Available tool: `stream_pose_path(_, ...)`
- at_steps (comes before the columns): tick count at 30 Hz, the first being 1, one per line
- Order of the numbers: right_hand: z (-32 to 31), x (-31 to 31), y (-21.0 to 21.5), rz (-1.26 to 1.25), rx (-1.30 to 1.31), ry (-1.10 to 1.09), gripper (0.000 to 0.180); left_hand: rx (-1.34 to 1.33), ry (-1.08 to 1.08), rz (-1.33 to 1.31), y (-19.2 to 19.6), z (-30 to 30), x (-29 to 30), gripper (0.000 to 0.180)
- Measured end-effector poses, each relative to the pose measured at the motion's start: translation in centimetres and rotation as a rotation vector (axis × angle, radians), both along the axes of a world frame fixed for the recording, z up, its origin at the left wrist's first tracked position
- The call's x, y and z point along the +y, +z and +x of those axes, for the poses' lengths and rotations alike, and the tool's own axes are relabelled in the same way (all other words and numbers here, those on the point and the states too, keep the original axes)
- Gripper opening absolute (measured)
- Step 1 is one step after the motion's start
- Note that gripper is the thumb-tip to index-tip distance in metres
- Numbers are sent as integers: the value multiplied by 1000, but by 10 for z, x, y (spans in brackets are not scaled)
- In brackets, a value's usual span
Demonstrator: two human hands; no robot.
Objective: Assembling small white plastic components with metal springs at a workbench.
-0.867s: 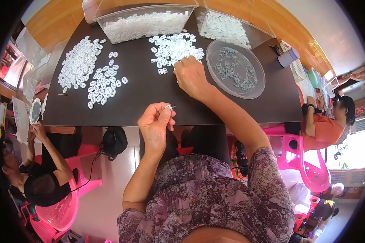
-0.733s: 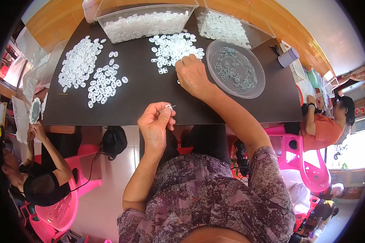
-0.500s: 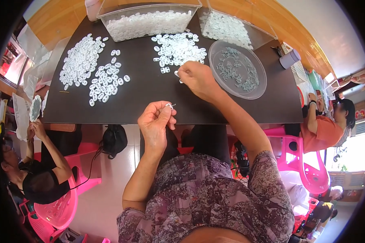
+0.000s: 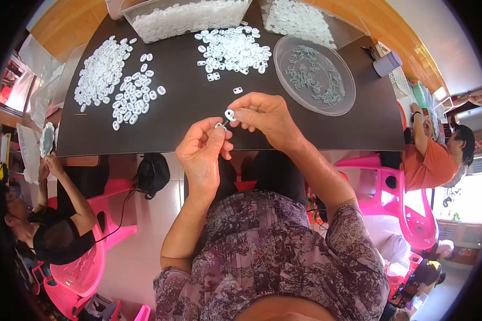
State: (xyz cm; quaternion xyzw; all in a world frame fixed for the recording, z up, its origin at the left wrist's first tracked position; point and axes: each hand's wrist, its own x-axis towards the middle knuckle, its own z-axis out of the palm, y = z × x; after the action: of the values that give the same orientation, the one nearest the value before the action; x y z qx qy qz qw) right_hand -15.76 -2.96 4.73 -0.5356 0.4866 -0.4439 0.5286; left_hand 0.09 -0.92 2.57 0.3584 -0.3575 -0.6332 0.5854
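Above the table's near edge, my left hand (image 4: 201, 150) is closed, pinching a small white plastic piece (image 4: 219, 126) with a thin grey pin standing out of it. Right beside it, my right hand (image 4: 268, 119) pinches a white oval piece with two holes (image 4: 230, 114) between thumb and forefinger. The two pieces almost meet; whether the pin enters a hole is too small to tell. One loose white piece (image 4: 238, 90) lies just beyond my right hand. Farther back is a pile of similar white pieces (image 4: 233, 51).
Two more groups of white pieces (image 4: 99, 75) (image 4: 134, 96) lie on the left. At the back stand clear bins (image 4: 139, 38) of white parts. A round clear tray (image 4: 344, 101) holds small grey pins. A lidded cup (image 4: 386, 64) stands far right. People sit on both sides.
My right hand has come back from the far pile toward my left hand, bringing a white oval piece. The view has shifted slightly, and my left hand keeps its pinch.
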Motion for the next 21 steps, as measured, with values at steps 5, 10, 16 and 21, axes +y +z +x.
stream_pose_path(5, -1, 2, 0, 16, -1, -12, 17, -43, -2, 22, 0, -1, 2, 15)
stream_pose_path(10, -2, 4, -3, -1, 7, 6, 16, -54, -8, 30, -3, 0, 2, 15)
stream_pose_path(16, 2, 4, -1, -21, 39, 14, 16, -76, -17, 35, -2, 1, 3, 15)
stream_pose_path(21, 4, 4, -3, -53, 77, 8, 15, -82, -4, 38, -2, 1, 3, 14)
